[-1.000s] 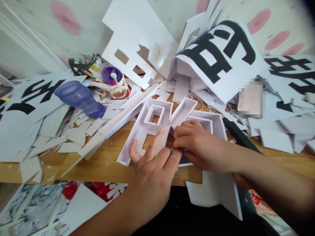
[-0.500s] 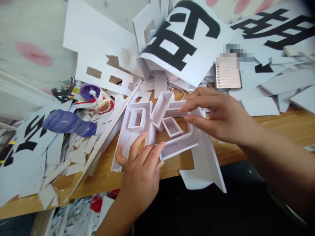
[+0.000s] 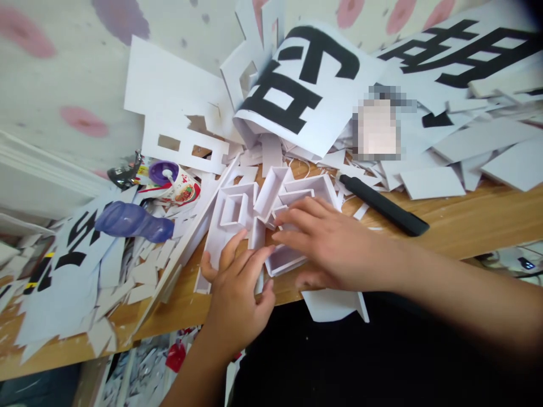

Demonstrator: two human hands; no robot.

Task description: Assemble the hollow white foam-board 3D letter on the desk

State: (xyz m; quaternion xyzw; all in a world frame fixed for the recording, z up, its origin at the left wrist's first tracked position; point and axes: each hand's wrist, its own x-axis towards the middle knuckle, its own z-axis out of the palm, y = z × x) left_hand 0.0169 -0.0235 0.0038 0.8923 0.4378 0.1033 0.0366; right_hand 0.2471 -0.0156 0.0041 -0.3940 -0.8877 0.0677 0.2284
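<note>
On the table in front of me lies a hollow white foam-board character [image 3: 208, 249], built from thin upright walls with small frames inside. My left hand [image 3: 237, 294] is at its near left side, fingers apart, with the fingertips at the walls. Over its near right part reaches my right hand [image 3: 335, 243], palm down and fingers spread, hiding some of the walls below. Whether those fingertips press on a wall I cannot tell. A loose white board piece [image 3: 333, 305] juts past the table edge under the right hand. Neither hand visibly grips anything.
A black cutter knife [image 3: 382, 203] lies right of the character. At left are a purple bottle [image 3: 133, 221], a paper food cup [image 3: 184, 186] and white scraps [image 3: 139, 271]. Behind stand cut boards [image 3: 169, 85] and a curled printed sheet [image 3: 292, 85]. A blurred patch covers something at right.
My right hand has moved left and down over the character, and the black cutter knife is now uncovered. My left hand stays near the left side with its thumb farther out. The view has shifted.
</note>
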